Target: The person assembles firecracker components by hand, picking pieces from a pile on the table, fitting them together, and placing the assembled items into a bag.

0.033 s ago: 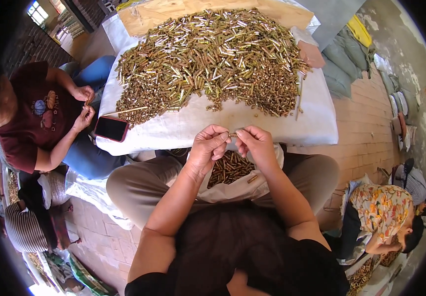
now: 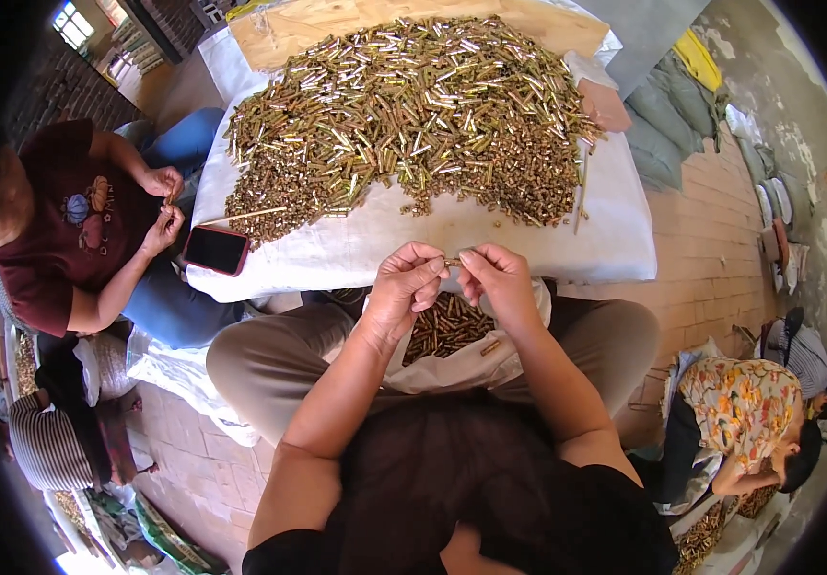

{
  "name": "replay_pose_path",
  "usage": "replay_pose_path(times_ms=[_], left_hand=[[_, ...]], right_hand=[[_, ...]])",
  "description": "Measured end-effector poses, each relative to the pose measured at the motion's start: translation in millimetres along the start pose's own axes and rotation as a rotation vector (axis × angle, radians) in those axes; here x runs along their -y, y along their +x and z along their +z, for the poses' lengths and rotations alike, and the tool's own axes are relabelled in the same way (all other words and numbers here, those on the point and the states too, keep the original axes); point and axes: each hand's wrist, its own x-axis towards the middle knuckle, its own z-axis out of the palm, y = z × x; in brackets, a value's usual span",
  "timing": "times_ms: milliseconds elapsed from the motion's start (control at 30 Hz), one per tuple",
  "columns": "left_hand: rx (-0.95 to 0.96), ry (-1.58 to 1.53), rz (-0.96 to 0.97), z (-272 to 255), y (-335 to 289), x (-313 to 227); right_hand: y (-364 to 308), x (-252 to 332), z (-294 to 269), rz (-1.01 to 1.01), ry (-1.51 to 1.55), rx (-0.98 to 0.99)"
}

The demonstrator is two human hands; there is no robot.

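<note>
Over the near edge of the cloth-covered table, my left hand (image 2: pixel 407 285) and my right hand (image 2: pixel 496 280) meet, fingertips nearly touching. Pinched between them is a small brass-coloured metal piece (image 2: pixel 452 263), mostly covered by the fingers. Beyond lies a broad heap of brass-coloured metal tubes (image 2: pixel 404 96). Shorter nut-like pieces (image 2: pixel 528 182) gather along the heap's near side. Below my hands, a white sack (image 2: pixel 461 372) spreads across my lap. It holds many brass-coloured cylinders (image 2: pixel 444 329), and a single one (image 2: pixel 490 348) lies on its fabric.
A phone (image 2: pixel 217 250) lies at the table's left corner, near a thin stick (image 2: pixel 258 213). Another stick (image 2: pixel 582 190) rests at the right. A wooden board (image 2: pixel 274 40) backs the heap. One person (image 2: pixel 58 220) sits at left, handling something small; others (image 2: pixel 734 402) work at lower right.
</note>
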Motion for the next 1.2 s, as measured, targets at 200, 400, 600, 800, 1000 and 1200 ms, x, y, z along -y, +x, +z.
replay_pose_path(times_ms=[200,400,600,800,1000,1200], left_hand=[[0.005,0.087,0.058,4.7,-1.6,1.5],[0.0,0.19,0.118,4.7,-0.4,2.7],[0.084,0.086,-0.008,-2.6,3.0,0.9],[0.189,-0.158,-0.096,-24.4,10.6,14.9],[0.315,0.324,-0.381,-43.7,12.2,-24.0],[-0.344,1.351,0.681,-73.6,68.2,-49.4]], right_hand=[[-0.9,3.4,-1.3,0.062,0.106,-0.005],[2.7,4.8,-3.5,0.104,0.091,-0.001],[7.7,4.1,-11.6,0.163,0.09,0.118],[18.3,-12.9,-8.8,0.266,0.261,0.257],[49.3,-18.0,-13.8,-0.031,-0.53,0.294],[99.6,-35.1,12.0,-0.554,-1.378,-0.121]])
